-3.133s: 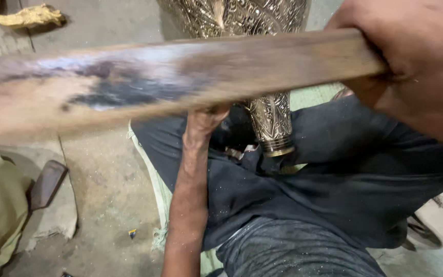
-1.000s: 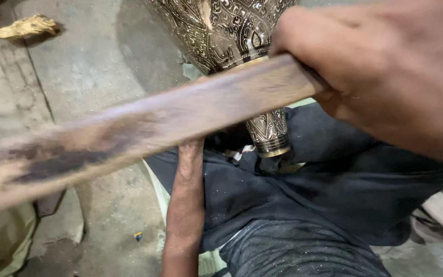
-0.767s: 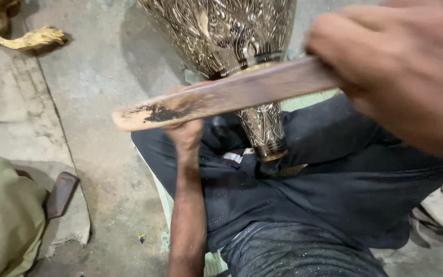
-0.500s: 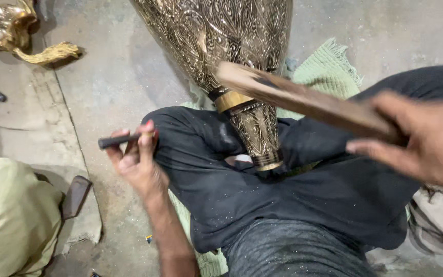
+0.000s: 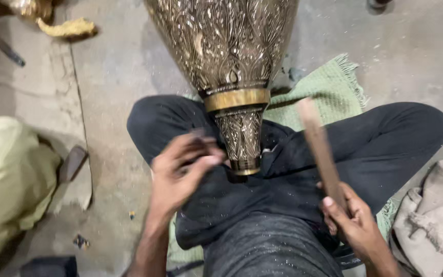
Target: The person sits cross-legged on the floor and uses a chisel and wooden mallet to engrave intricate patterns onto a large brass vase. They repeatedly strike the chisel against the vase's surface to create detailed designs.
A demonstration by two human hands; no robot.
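A large engraved brass vase point(image 5: 226, 51) lies with its narrow neck point(image 5: 241, 141) pointing at my lap, between my crossed legs in dark trousers point(image 5: 385, 138). My left hand point(image 5: 180, 172) is blurred just left of the neck, its fingers curled around what looks like a small dark tool point(image 5: 198, 134). My right hand point(image 5: 355, 225) is low on the right and grips a long wooden stick point(image 5: 319, 146). The stick points up and away, clear of the vase.
A green woven mat point(image 5: 329, 87) lies under my legs on the concrete floor. A pale green cloth bundle point(image 5: 6, 174) and a flat wooden piece point(image 5: 70, 164) are on the left. A brass ornament point(image 5: 62, 25) lies far left, and a beige sack point(image 5: 437, 220) right.
The wooden stick has swung off the vase's neck, down to the right. My left hand has moved right from my knee to beside the neck.
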